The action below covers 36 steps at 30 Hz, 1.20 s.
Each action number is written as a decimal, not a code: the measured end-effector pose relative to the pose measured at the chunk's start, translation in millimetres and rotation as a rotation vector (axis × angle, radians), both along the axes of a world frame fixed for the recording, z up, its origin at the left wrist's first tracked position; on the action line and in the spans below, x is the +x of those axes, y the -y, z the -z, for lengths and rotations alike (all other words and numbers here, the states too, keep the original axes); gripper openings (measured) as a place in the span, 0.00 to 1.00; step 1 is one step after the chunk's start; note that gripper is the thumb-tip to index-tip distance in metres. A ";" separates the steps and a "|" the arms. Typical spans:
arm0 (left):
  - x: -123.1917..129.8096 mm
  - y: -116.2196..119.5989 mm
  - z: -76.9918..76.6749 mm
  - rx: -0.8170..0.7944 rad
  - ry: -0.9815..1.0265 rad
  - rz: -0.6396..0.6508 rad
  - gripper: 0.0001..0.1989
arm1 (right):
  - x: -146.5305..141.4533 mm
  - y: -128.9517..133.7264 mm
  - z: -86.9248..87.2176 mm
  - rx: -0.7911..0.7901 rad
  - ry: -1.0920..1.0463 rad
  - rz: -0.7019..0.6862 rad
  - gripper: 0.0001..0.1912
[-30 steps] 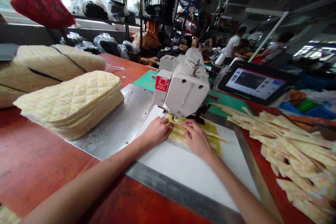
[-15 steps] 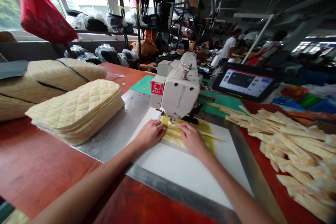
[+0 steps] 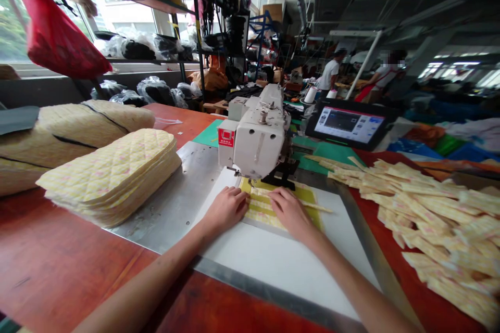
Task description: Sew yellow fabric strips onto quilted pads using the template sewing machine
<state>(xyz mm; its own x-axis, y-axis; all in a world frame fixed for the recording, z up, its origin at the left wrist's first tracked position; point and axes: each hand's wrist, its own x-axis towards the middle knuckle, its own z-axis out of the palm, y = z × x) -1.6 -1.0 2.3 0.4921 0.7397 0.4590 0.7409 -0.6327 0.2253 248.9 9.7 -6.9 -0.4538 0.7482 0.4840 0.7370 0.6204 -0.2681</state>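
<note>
A narrow yellow patterned fabric strip (image 3: 318, 208) lies across a yellow-green template (image 3: 310, 196) set in a white sheet (image 3: 250, 250). My left hand (image 3: 228, 209) has its fingers curled together at the strip's left end, with the fingertips partly hidden. Farther along, my right hand (image 3: 288, 209) pinches the same strip from above, and its tail sticks out to the right. Just beyond both hands stands the white head of a sewing machine (image 3: 258, 148), its needle area close to the fingertips. Other strip pieces show in the template's slots.
Left of the metal plate (image 3: 167, 223) sits a stack of quilted yellow pads (image 3: 113, 171), with a tied bundle (image 3: 78, 125) behind it. Many loose fabric strips (image 3: 425, 213) are heaped on the right. A control screen (image 3: 347, 124) stands behind them. Two people work in the background.
The camera view has shifted slightly, so the scene sits a little lower and further left. Both hands stay at the strip, with the right fingers drawn slightly back from the needle area.
</note>
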 end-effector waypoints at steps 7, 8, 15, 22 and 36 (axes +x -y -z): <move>-2.2 -1.7 -1.5 0.083 0.022 0.023 0.08 | 42.7 -4.4 -8.7 0.118 0.307 0.117 0.09; -2.0 -1.0 -2.0 0.098 0.030 0.027 0.08 | 46.7 -3.2 -10.8 0.118 0.328 0.114 0.08; 16.1 31.5 -5.4 0.234 0.235 0.115 0.10 | 43.0 3.3 -20.0 0.154 0.431 0.141 0.08; 26.7 54.2 -22.9 0.111 0.277 0.150 0.11 | 0.4 12.1 -22.4 0.178 0.383 0.071 0.16; 10.8 35.3 -27.3 -0.088 0.614 0.026 0.08 | -59.3 19.8 -24.5 -0.372 -0.800 -0.153 0.08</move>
